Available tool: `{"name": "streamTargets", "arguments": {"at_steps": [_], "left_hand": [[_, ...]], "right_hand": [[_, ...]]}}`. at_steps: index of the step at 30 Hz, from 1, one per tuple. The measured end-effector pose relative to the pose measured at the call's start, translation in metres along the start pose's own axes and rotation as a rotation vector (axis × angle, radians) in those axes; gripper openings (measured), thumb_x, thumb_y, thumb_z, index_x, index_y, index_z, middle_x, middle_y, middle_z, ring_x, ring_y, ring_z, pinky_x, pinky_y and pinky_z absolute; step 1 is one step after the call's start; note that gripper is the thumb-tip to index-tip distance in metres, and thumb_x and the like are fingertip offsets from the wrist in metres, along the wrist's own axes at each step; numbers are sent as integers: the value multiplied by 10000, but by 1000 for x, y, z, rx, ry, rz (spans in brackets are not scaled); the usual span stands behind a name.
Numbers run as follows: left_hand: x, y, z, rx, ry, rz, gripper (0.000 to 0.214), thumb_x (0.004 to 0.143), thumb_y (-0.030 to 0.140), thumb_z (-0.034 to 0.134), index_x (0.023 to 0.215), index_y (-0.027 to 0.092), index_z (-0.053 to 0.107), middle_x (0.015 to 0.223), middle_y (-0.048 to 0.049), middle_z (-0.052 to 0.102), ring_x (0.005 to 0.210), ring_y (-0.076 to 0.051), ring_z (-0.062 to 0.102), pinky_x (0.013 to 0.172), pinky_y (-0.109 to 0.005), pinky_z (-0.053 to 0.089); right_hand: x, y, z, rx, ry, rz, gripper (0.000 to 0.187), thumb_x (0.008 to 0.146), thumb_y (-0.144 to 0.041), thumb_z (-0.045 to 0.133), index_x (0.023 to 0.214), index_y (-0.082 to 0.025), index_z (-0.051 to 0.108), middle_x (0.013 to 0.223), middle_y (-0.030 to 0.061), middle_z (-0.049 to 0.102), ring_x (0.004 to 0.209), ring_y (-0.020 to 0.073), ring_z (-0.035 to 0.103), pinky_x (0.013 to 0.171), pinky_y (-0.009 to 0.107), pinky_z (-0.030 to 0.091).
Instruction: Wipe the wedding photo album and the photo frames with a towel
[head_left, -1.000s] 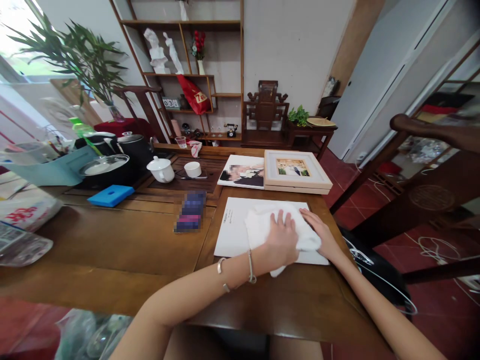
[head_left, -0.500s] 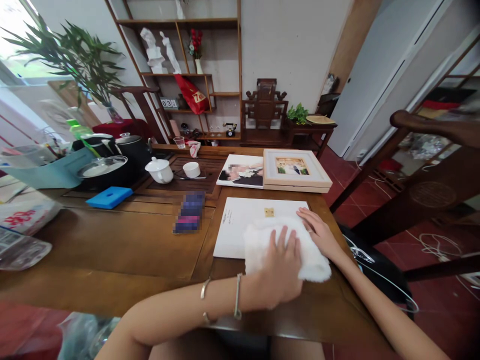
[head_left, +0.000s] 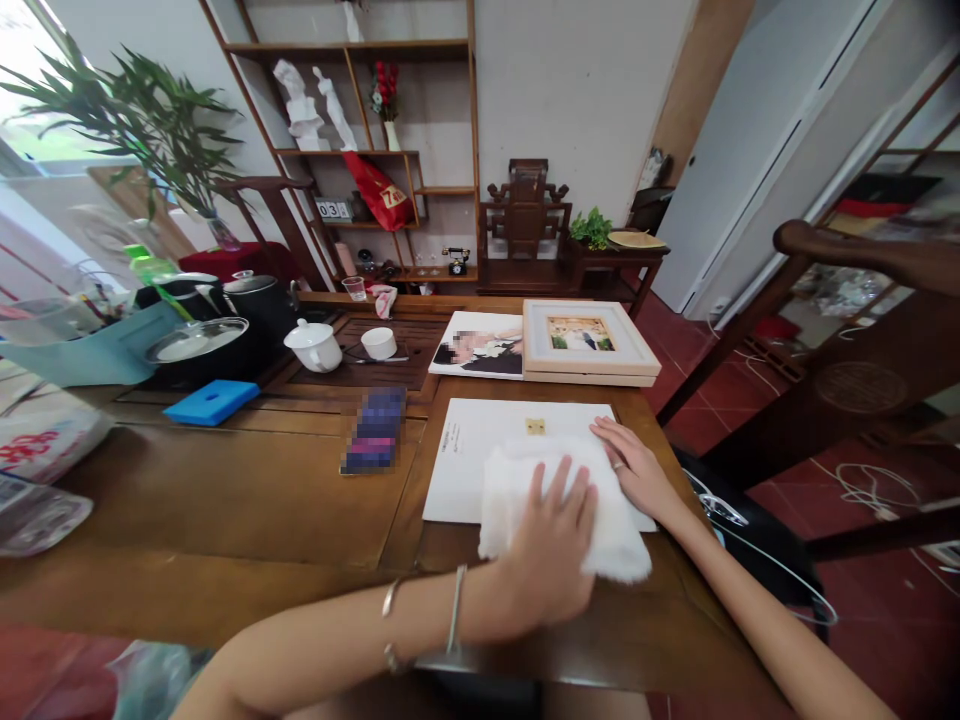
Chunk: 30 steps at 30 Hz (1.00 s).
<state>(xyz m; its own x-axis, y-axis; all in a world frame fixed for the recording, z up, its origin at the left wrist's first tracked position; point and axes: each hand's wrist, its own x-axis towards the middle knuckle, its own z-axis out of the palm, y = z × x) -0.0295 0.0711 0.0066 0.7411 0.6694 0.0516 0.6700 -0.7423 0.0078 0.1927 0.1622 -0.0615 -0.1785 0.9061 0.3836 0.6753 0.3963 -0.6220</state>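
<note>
A white fluffy cloth (head_left: 517,500) lies over the lower part of a white panel (head_left: 461,480), which has a small gold-coloured metal fitting (head_left: 535,426) near its middle. My left hand (head_left: 555,540) presses flat on the cloth, fingers spread, palm down. At the panel's right edge rests my right hand (head_left: 637,465), fingers stretched out over the white surface, with a ring on one finger. The cloth hides much of the panel's lower right part, and its near edge hangs past the panel onto the wooden table.
Behind the panel lie a framed picture (head_left: 645,355) and a photo print (head_left: 480,365). A phone-like item (head_left: 373,430), blurred out, lies to the left. Farther left are a blue block (head_left: 211,402), a white lidded cup (head_left: 313,348) and a small white bowl (head_left: 379,344). A wooden chair (head_left: 847,380) stands right.
My left hand and the cloth have slid slightly left and toward me, baring the panel's lower right corner. My right hand stays at the panel's right edge.
</note>
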Motion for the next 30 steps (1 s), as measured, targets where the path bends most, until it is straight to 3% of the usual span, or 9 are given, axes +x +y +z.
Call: {"name": "streamTargets", "arguments": {"at_steps": [3,5,9,12,16,19,26,28,30], "left_hand": [[-30,16,-3,-74,16,92,791,893,487,487,1524,51,293,1616,-171,200,1505,-370,52,1209,-562,82],[-30,6,-3,-127,20,101,772,893,473,496,1538,109,279,1628,-118,195,1511,-334,65,1216,-534,86],[10,-50,0,-176,34,-47,693,911,438,504,1539,234,294,1625,-34,230,1511,-288,122,1217,-531,69],[42,-95,1,-145,51,-172,618,961,418,442,1535,236,303,1616,-22,255,1506,-252,158,1218,-492,106],[49,-125,3,-72,81,-272,590,973,371,420,1528,199,319,1609,-49,275,1498,-268,181,1212,-496,119],[27,-114,6,-58,32,-222,649,928,320,472,1540,214,285,1629,-52,213,1508,-297,122,1198,-564,86],[-63,-39,1,-93,-11,-47,840,829,287,523,1580,253,148,1652,-25,52,1515,-330,-2,1189,-613,26],[-74,-35,-1,-104,-23,-29,850,828,289,518,1582,278,125,1650,-2,56,1517,-312,19,1200,-585,28],[-70,-45,0,-121,-13,-48,830,836,283,508,1577,310,136,1648,22,74,1519,-287,50,1209,-558,36]], "right_hand": [[0,-3,0,-8,-6,16,379,952,-344,440,1239,-233,662,1406,116,579,1355,270,484,1163,542,339],[0,-3,-1,-7,-1,12,381,952,-344,443,1248,-237,657,1401,113,584,1349,268,491,1159,539,347],[0,-2,-1,1,15,-22,377,951,-341,445,1241,-232,660,1372,118,608,1336,274,503,1149,548,356],[0,-3,-1,3,21,-21,370,949,-336,452,1239,-238,661,1372,114,609,1334,275,507,1144,555,359],[0,-5,-1,-12,17,2,372,947,-331,449,1239,-239,662,1375,111,606,1326,276,517,1138,558,370],[0,-5,-1,-30,11,4,385,949,-330,442,1247,-217,658,1383,120,598,1336,274,508,1145,545,369],[-2,-9,0,-61,41,9,371,940,-318,454,1221,-216,675,1380,120,602,1302,272,539,1124,530,404],[-1,-10,-1,-74,51,11,356,934,-311,465,1184,-207,696,1357,124,620,1274,275,563,1111,520,423],[-1,-12,-2,-79,62,0,343,925,-303,478,1153,-197,711,1305,131,655,1241,281,587,1095,517,441]]}}
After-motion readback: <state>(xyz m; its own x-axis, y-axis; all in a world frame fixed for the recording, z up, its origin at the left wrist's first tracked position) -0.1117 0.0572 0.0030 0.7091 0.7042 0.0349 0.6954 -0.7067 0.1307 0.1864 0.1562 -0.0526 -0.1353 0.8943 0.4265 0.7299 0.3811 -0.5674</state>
